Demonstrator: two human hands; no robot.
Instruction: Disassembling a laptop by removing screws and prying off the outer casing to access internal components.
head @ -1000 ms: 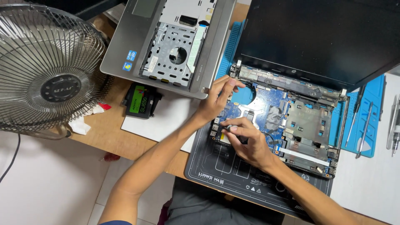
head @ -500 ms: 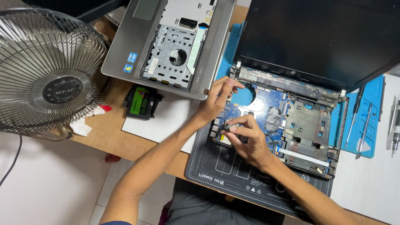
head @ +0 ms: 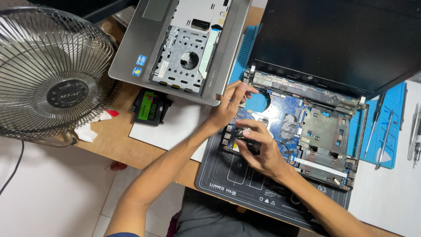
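Note:
An opened laptop base [head: 326, 151] with a blue motherboard [head: 289, 102] lies on a dark work mat [head: 232, 182]. Its black screen lid [head: 333, 39] is folded back. My left hand [head: 229, 106] rests with its fingers spread on the base's left rear corner. Just in front of it, my right hand [head: 259, 149] bends over the board's left front corner. Its fingertips are pinched on a small dark part [head: 240, 134], which is mostly hidden by the fingers.
A removed silver palm-rest cover [head: 175, 44] lies upside down at the back left. A drive with a green label [head: 148, 106] sits beside white paper [head: 171, 129]. A desk fan [head: 55, 79] stands far left. Thin metal tools [head: 385, 137] lie on a blue mat [head: 395, 101] at right.
My right hand has shifted slightly left and back, closer to my left hand. The left hand stays on the base's corner.

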